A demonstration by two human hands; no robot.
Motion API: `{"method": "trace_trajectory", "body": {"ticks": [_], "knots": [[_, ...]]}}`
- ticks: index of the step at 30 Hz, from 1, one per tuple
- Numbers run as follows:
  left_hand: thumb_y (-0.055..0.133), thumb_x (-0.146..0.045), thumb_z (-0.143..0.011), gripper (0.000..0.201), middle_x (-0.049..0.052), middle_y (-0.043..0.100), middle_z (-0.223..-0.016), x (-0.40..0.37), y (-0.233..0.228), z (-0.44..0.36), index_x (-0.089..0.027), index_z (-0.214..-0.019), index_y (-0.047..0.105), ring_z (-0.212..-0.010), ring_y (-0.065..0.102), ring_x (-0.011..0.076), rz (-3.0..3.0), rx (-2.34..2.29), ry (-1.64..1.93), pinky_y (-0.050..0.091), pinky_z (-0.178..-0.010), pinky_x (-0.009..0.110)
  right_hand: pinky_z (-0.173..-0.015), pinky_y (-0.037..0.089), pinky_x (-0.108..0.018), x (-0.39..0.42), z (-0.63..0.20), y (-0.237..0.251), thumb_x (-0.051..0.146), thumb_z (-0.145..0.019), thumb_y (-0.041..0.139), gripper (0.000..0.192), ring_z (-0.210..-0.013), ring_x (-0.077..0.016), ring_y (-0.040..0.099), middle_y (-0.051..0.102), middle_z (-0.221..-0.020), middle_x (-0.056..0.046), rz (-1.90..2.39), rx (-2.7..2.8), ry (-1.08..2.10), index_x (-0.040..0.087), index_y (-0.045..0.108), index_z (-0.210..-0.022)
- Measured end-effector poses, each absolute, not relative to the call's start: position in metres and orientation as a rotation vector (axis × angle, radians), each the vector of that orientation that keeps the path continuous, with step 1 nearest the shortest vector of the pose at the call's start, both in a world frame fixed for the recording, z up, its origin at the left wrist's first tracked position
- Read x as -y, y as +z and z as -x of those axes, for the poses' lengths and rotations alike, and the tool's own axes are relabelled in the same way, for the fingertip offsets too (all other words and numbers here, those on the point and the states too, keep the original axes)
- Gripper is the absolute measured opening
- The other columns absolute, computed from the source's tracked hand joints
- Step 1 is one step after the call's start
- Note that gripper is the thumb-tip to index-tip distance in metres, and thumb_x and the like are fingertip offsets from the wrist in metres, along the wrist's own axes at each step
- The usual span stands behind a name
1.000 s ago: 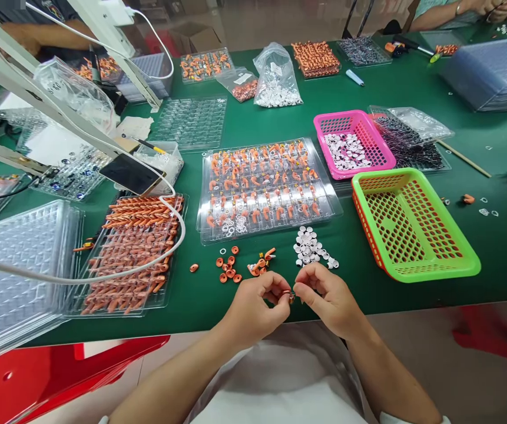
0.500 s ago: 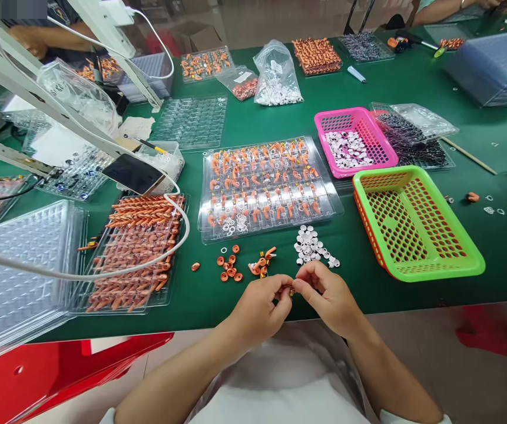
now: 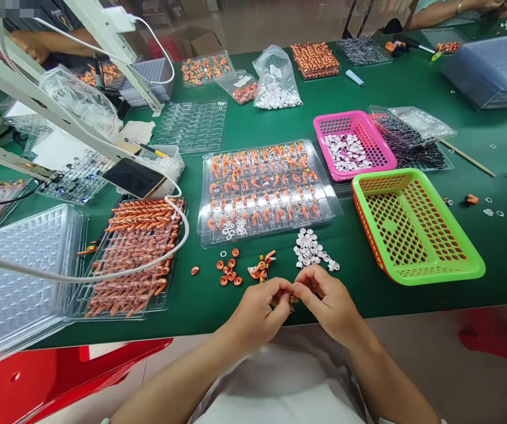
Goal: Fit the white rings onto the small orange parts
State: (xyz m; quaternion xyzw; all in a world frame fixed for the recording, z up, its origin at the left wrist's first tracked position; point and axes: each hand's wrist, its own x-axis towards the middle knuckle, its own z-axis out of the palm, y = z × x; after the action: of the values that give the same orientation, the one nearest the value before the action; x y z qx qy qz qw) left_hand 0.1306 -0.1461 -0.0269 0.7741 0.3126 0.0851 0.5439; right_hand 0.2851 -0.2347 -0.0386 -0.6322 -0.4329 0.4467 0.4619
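My left hand [image 3: 264,309] and my right hand [image 3: 326,300] meet above the table's front edge, fingertips pinched together. Between them is a small orange part [image 3: 292,298] with a yellowish piece, mostly covered by the fingers. Both hands are closed on it. Just beyond my left hand lies a small pile of orange curved parts [image 3: 261,268]. Left of that sit several orange round caps [image 3: 227,277]. White round discs [image 3: 310,247] are heaped beyond my right hand. Farther back, a clear plastic tray [image 3: 271,182] holds rows of orange curved parts and some white rings.
A green basket [image 3: 438,277] and a pink basket [image 3: 324,121] of white discs stand at right. Left are a tray of orange parts [image 3: 133,259], stacked clear trays [image 3: 19,265], a phone [image 3: 133,176] and a white cable [image 3: 103,275]. Another person's arm [image 3: 438,15] shows at top right.
The view has shifted slightly. My hands stay pinched together at nearly the same spot, with only small finger movement around the orange part.
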Motion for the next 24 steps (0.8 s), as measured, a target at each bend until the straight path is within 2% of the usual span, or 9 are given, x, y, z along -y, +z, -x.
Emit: {"method": "trace_trajectory", "body": {"ticks": [5,11,16,21,24], "knots": [[0.049,-0.021,-0.091,0.023,0.004,0.073,-0.089,0.138,-0.018,-0.133,-0.020,-0.098,0.071,-0.079,0.066,0.0155,-1.767,-0.707,0.148,0.050,-0.069,0.023,-0.063,0.045,-0.022,0.233,-0.290,-0.041,0.031,-0.095,0.053,0.011,-0.068,-0.0124,0.055,0.059,-0.077,0.001,1.503,1.031,1.104,0.021,0.055,-0.090],[0.052,-0.016,-0.085,0.021,0.002,0.068,-0.071,0.140,-0.015,-0.139,-0.016,-0.079,0.072,-0.065,0.058,0.0119,-1.811,-0.748,0.126,0.044,-0.060,0.020,-0.058,0.042,-0.022,0.232,-0.290,-0.041,0.033,-0.095,0.054,0.012,-0.064,-0.0116,0.053,0.058,-0.074,0.002,1.521,1.039,1.102,0.021,0.056,-0.090],[0.055,-0.016,-0.080,0.014,0.001,0.067,-0.070,0.141,-0.020,-0.141,-0.015,-0.078,0.069,-0.063,0.057,0.0114,-1.691,-0.798,0.093,0.044,-0.059,0.020,-0.058,0.040,-0.022,0.234,-0.295,-0.042,0.035,-0.095,0.054,0.020,-0.062,-0.0113,0.051,0.059,-0.072,0.002,1.534,1.108,1.060,0.021,0.063,-0.084],[0.054,-0.020,-0.082,0.013,0.001,0.065,-0.071,0.141,-0.022,-0.139,-0.015,-0.080,0.065,-0.064,0.056,0.0120,-1.590,-0.787,0.082,0.043,-0.058,0.021,-0.064,0.044,-0.024,0.242,-0.302,-0.043,0.031,-0.088,0.066,0.012,-0.074,-0.0141,0.055,0.062,-0.086,-0.002,1.486,1.188,1.128,0.023,0.068,-0.097],[0.052,-0.023,-0.085,0.014,0.002,0.066,-0.075,0.142,-0.025,-0.139,-0.015,-0.084,0.064,-0.068,0.061,0.0137,-1.517,-0.768,0.060,0.047,-0.061,0.023,-0.064,0.044,-0.024,0.245,-0.304,-0.042,0.025,-0.089,0.064,0.014,-0.074,-0.0141,0.056,0.062,-0.087,-0.002,1.502,1.265,1.073,0.023,0.068,-0.101]]}}
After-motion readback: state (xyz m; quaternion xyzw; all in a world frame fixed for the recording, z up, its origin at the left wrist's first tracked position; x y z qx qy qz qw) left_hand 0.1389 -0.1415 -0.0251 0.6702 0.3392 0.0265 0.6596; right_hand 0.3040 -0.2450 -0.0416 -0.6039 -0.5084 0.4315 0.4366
